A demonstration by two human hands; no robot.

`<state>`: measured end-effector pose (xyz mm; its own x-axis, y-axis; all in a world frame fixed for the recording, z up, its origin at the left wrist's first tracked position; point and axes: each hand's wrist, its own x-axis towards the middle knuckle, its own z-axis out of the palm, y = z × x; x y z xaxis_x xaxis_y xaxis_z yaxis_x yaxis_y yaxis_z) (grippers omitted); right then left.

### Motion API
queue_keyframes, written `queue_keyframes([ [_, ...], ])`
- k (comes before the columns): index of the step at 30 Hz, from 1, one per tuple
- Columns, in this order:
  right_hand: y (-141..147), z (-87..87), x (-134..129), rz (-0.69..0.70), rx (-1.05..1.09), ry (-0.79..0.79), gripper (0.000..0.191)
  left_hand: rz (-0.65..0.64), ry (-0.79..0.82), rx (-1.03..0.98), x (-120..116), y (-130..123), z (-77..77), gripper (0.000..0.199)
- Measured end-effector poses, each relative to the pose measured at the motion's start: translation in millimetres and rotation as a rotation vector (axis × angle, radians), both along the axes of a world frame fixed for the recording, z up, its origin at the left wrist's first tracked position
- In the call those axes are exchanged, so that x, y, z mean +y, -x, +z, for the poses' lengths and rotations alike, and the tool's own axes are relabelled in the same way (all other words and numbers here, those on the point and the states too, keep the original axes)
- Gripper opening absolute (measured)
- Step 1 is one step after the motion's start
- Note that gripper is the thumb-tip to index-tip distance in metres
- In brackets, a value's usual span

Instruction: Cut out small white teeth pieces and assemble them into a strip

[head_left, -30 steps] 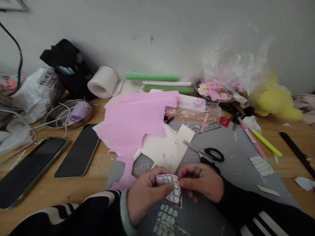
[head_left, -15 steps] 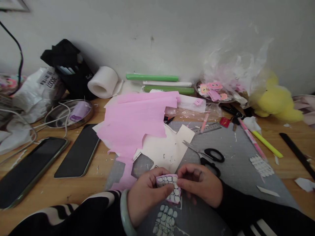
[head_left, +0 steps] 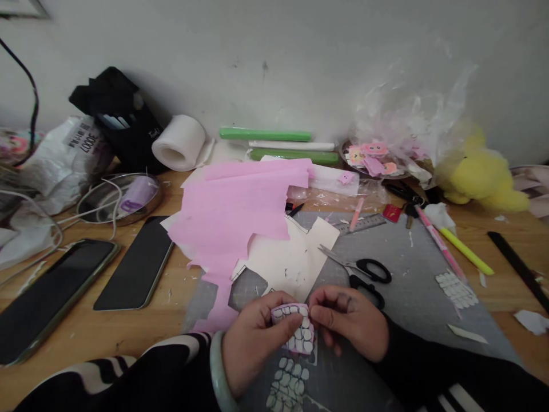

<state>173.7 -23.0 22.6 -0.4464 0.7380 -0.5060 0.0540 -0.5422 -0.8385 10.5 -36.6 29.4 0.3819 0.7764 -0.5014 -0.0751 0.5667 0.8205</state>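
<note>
Between my hands is a small pink-edged paper piece (head_left: 303,337) covered with white rounded patches outlined in black. My left hand (head_left: 259,337) is closed on its left side, thumb lying across the front. At its upper right edge, my right hand (head_left: 349,323) pinches with thumb and forefinger; the other fingers curl behind. A cut-out sheet of similar white patches (head_left: 289,380) lies on the grey cutting mat (head_left: 364,372) just below. Black-handled scissors (head_left: 369,272) rest beyond my right hand, blades apart. A large torn sheet of pink crepe paper (head_left: 235,200) lies over cream card (head_left: 295,257).
Two phones (head_left: 55,294) (head_left: 135,263) lie at left near a round dish (head_left: 120,200) and a paper roll (head_left: 180,143). A ruler (head_left: 364,223), a pink pen (head_left: 440,240), another patch sheet (head_left: 457,290) and a yellow plush toy (head_left: 482,171) are on the right.
My left thumb has shifted slightly up along the paper piece, and the piece has tilted a little. My right fingertips have moved slightly at its edge. Everything else looks the same.
</note>
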Motion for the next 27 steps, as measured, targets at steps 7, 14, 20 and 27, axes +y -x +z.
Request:
queue_keyframes([
  [7, -3.4, -0.7, 5.9, 0.05, 0.069, 0.131, 0.04, 0.019, 0.05, -0.032, 1.2, -1.8, 0.7, 0.029],
  [14, -3.6, -0.4, 5.9, 0.059, 0.082, 0.187, 0.038, 0.015, 0.039, -0.045, 1.6, -2.8, 2.1, 0.028],
  [20, -3.3, 2.2, 5.5, 0.061, 0.06, 0.199, 0.038, 0.009, -0.011, -0.005, 0.5, -0.4, 0.1, 0.027],
  [27, -2.5, 2.5, 5.6, 0.073, 0.045, 0.176, 0.032, -0.03, -0.128, 0.103, -2.4, -1.2, -0.1, 0.022],
])
